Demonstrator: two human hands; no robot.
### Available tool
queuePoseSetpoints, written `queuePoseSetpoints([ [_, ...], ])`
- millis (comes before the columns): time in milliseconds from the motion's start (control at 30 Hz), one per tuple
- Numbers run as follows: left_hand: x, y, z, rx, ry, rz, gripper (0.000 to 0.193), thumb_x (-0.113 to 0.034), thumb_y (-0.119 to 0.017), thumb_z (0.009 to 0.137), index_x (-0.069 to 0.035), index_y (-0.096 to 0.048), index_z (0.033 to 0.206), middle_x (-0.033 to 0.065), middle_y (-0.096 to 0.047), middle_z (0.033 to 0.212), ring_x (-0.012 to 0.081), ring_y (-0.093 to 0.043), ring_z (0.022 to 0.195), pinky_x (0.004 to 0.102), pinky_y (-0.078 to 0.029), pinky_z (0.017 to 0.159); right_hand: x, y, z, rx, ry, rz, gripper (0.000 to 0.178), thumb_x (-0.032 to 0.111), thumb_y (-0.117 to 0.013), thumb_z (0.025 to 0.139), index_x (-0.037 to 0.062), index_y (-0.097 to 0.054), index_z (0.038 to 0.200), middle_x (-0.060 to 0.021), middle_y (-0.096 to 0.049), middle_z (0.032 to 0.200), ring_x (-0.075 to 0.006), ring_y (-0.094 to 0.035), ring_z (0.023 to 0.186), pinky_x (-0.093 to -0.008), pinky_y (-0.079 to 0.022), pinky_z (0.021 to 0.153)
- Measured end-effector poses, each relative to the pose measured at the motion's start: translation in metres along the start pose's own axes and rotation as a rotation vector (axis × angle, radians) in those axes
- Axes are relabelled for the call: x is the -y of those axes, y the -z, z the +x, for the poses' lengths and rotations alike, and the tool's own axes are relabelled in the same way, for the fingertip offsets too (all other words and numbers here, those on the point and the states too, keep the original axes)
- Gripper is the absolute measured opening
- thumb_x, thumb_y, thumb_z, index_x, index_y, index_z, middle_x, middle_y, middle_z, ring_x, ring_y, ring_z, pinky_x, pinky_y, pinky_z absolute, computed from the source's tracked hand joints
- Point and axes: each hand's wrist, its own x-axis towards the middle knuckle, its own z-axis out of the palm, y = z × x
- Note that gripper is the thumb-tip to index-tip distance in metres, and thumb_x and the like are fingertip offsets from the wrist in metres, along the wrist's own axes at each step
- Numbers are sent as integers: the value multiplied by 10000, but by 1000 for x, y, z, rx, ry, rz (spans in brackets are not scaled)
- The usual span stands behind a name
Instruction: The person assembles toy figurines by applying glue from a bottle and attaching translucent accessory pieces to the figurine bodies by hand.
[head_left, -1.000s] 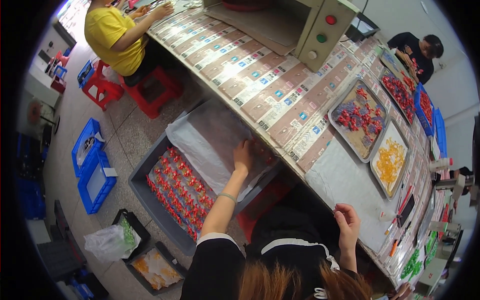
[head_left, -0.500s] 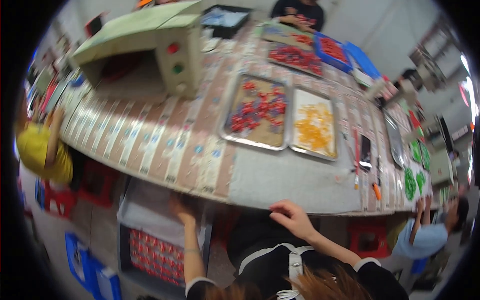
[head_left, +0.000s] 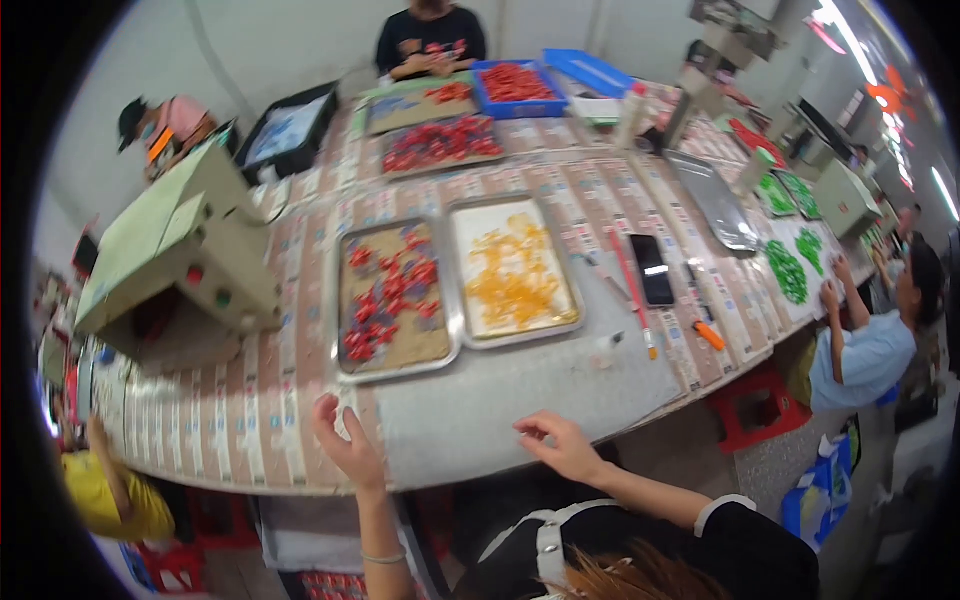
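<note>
My left hand [head_left: 348, 442] is over the table's near edge with thumb and fingers apart, nothing seen in it. To its right, my right hand [head_left: 562, 447] hovers by the front of a grey mat [head_left: 470, 425], fingers loosely curled with a gap from the thumb; it too shows nothing held. Beyond the left hand lies a metal tray [head_left: 400, 370] of small red and purple pieces [head_left: 395, 290]. A second metal tray [head_left: 520, 338] beside it holds translucent yellow-orange pieces [head_left: 512, 285] on a white lining.
A phone [head_left: 652, 270], a red-handled brush [head_left: 632, 285] and an orange-handled tool [head_left: 709, 335] lie at right. A pale green machine [head_left: 190, 255] stands at left. Below the edge is a crate with a white sheet [head_left: 315, 535]. Co-workers sit around the table.
My left hand has come up from the crate below the table to above its edge. The right hand stays near the mat's front. My view has shifted, bringing the trays leftward and lower.
</note>
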Motion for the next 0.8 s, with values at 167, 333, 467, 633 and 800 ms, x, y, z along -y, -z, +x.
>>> queuePoseSetpoints([
  [167,56,-44,50,321,-75,133,342,-69,-473,816,13,-417,1144,122,-464,1041,219,-444,994,328,-364,859,1,-10,50,36,134,154,263,123,-537,775,24,-504,1016,-105,-507,949,-229,-540,850,-306,-439,733],
  [333,-32,-112,43,524,-117,863,505,-421,-444,825,-48,-402,1163,205,-465,1057,360,-538,807,405,-452,643,-16,11,112,-274,361,-354,311,97,-520,739,16,-465,1034,-128,-494,995,-272,-504,927,-334,-425,777],
  [467,-31,-128,45,609,-72,892,501,-430,-425,835,-42,-429,1151,213,-475,1050,381,-509,889,411,-433,719,-28,11,145,-386,357,-607,364,107,-547,649,63,-500,1008,-117,-473,1021,-260,-456,977,-346,-393,791],
  [633,-35,-129,53,651,39,807,491,-419,-481,812,-30,-500,1110,199,-516,1068,348,-510,946,395,-424,771,-29,0,169,-198,248,-611,278,107,-508,686,41,-556,951,-124,-467,1029,-261,-479,947,-343,-409,746],
  [800,-12,-129,52,600,22,780,493,-425,-533,778,-38,-515,1084,173,-543,1031,326,-527,923,394,-428,755,-27,1,177,-174,223,-682,209,102,-476,718,32,-550,901,-119,-475,982,-259,-537,801,-350,-445,649],
])
